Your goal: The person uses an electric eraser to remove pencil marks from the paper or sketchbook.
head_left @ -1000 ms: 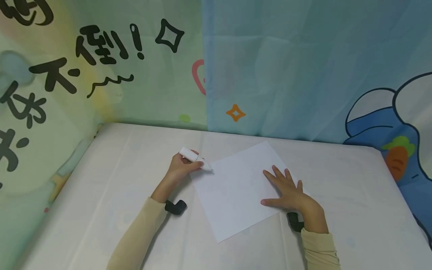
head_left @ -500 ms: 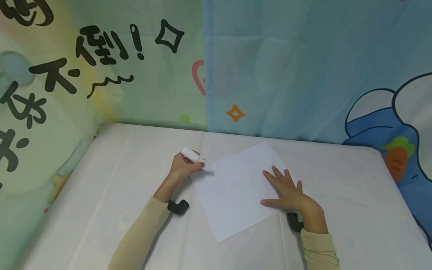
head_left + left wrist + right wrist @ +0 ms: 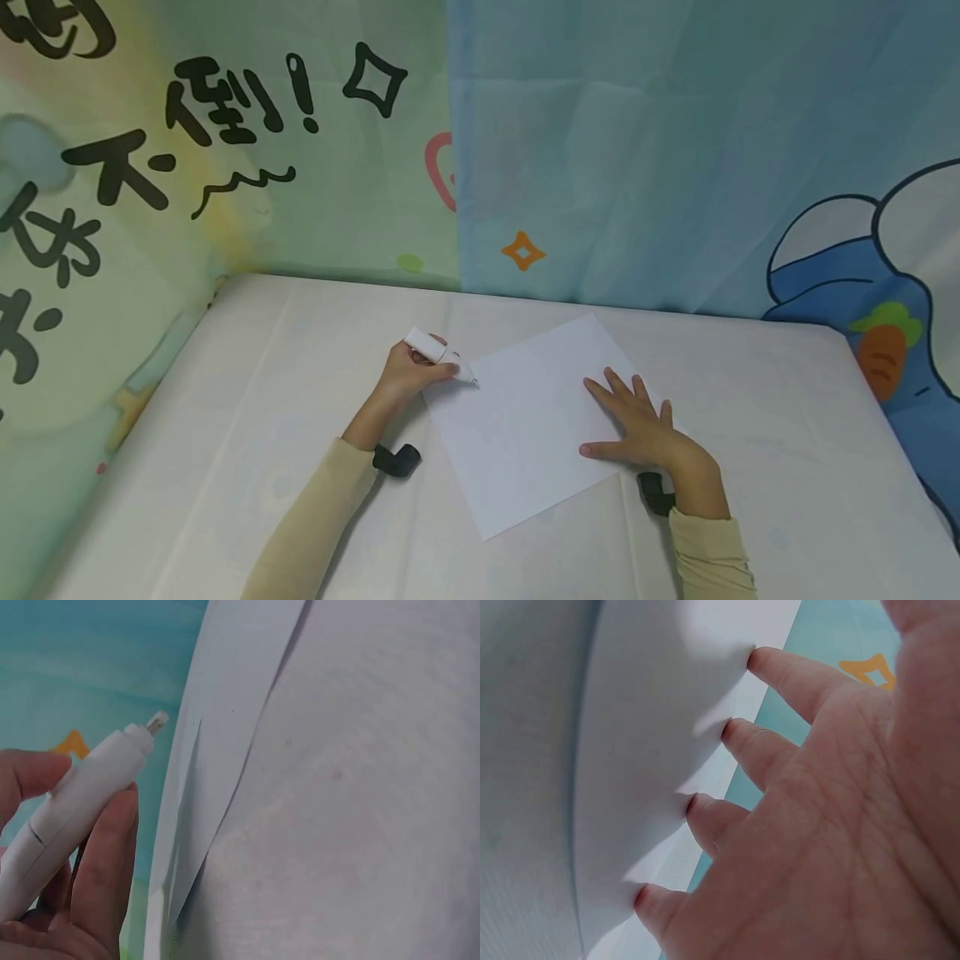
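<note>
**Left hand [image 3: 408, 371] grips tool, right hand [image 3: 633, 425] braces white sheet [image 3: 525, 442]**

Head view: A person in pale sleeves works at a white-covered desk [image 3: 795, 433], the sheet lying askew before a printed backdrop [image 3: 675, 167]. The left hand pinches a white pen-shaped tool [image 3: 429, 347], its narrow tip over the sheet's upper left part; whether it touches is too small to tell. The right hand is spread wide on the opposite side, holding nothing.

Left wrist view: Thumb and fingers clasp the tool's barrel, leaving the tip free. A shadow follows the sheet's edge, which may not lie wholly flat, so a light, even touch at a slant would suit the tip best.

Right wrist view: Four splayed fingertips [image 3: 761, 660] press on the sheet. Firm, evenly shared pressure here, well away from the tip, should stop the sheet from sliding or buckling as the tool moves.
</note>
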{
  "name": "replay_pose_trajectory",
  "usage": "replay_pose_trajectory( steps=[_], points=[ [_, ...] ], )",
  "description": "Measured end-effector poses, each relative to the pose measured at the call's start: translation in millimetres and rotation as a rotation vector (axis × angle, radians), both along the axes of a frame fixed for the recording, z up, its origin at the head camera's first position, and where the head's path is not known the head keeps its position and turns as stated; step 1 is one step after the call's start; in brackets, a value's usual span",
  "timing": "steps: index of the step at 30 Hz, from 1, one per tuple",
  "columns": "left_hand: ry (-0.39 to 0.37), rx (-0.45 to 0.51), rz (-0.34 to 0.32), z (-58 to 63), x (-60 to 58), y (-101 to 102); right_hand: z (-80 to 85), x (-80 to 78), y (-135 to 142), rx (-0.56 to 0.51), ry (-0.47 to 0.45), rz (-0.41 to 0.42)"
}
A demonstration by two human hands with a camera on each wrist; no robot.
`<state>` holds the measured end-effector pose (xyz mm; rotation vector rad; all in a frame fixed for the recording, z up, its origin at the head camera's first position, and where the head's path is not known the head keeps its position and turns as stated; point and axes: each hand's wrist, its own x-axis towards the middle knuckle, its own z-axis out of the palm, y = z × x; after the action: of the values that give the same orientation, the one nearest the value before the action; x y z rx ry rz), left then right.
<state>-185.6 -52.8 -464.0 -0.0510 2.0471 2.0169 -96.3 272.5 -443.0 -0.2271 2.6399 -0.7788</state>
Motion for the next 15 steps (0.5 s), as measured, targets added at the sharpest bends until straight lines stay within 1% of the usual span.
replay_pose_trajectory(
  steps=[5, 10, 15],
  points=[
    [0.004, -0.002, 0.019, -2.4, -0.6, -1.2, 0.8, 0.4, -0.2, -0.007, -0.003, 0.001],
    [0.017, -0.007, -0.001, -2.2, 0.2, -1.8, 1.7, 0.4, -0.6, 0.004, -0.001, -0.003],
    [0.033, -0.018, 0.009, -2.6, 0.1, -1.9, 2.1, 0.8, -0.7, 0.005, -0.003, -0.004]
  ],
)
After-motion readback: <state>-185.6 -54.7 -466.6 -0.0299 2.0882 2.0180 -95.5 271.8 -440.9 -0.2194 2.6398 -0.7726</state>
